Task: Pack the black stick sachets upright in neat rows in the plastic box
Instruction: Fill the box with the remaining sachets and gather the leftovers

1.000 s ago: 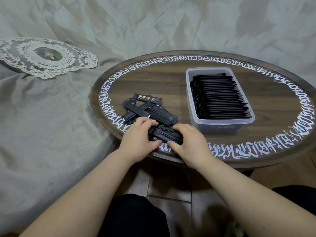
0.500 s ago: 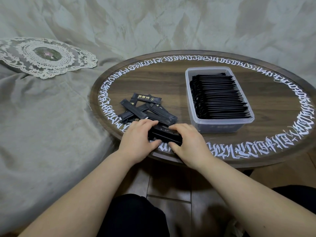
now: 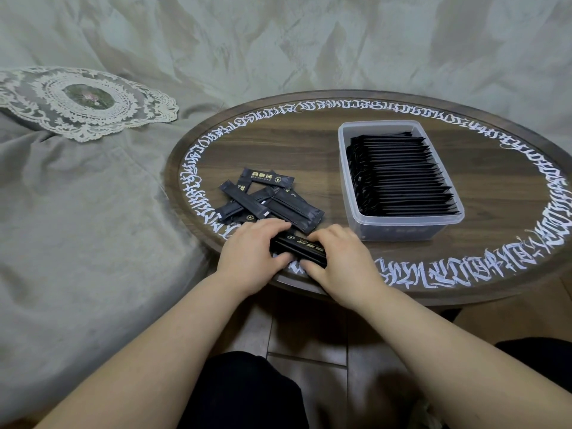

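Head view: left hand (image 3: pixel 247 258) and right hand (image 3: pixel 337 261) squeeze a small bundle of sachets (image 3: pixel 298 247) at six o'clock on the desk (image 3: pixel 309 150); I would tap the ends even, then stand them in the plastic box (image 3: pixel 399 227) at two o'clock.

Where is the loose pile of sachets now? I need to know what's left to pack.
In the head view, the loose pile of sachets lies on the round table, left of the plastic box and just beyond both hands.
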Demonstrator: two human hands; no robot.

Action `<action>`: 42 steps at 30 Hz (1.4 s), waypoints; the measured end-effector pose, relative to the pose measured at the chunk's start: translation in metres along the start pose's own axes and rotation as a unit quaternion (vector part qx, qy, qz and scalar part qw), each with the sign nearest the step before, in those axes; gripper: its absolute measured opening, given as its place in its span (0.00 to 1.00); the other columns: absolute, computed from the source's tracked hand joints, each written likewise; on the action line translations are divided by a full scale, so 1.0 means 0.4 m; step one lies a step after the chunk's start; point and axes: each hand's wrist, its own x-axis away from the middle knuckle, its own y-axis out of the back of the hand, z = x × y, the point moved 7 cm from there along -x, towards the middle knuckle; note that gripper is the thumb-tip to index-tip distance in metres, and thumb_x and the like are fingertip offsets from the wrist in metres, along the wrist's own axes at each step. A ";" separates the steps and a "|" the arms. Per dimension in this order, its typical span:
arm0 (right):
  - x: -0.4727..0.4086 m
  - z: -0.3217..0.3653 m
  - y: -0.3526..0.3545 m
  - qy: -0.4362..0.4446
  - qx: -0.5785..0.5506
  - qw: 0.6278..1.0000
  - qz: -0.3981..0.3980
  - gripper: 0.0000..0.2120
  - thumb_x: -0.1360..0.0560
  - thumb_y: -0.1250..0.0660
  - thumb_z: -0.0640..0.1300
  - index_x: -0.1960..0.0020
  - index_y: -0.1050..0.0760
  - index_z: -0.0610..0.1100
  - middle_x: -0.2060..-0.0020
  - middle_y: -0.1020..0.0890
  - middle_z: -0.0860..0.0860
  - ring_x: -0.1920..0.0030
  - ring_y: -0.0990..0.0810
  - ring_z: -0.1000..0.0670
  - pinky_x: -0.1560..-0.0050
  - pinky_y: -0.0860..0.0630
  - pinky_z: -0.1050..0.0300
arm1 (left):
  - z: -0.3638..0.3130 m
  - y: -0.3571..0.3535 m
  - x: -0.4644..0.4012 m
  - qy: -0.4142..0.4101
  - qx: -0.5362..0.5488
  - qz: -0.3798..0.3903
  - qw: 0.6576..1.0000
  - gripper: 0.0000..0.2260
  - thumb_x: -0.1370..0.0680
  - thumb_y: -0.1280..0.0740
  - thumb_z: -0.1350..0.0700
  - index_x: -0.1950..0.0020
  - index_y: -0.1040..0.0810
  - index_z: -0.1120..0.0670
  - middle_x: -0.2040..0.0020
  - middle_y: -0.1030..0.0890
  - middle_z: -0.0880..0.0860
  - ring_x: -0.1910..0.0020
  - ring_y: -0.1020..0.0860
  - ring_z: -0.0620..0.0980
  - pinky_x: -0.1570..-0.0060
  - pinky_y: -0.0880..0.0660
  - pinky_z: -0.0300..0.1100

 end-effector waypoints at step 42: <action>0.008 -0.005 0.023 0.017 -0.067 0.995 -0.065 0.10 0.25 0.33 0.46 0.45 0.24 0.48 0.51 0.21 0.53 0.50 0.23 0.50 0.52 0.28 0.56 | 0.015 0.020 0.005 0.031 0.091 -0.035 0.995 0.23 0.27 0.32 0.63 0.33 0.28 0.48 0.41 0.21 0.45 0.42 0.23 0.44 0.41 0.30 0.36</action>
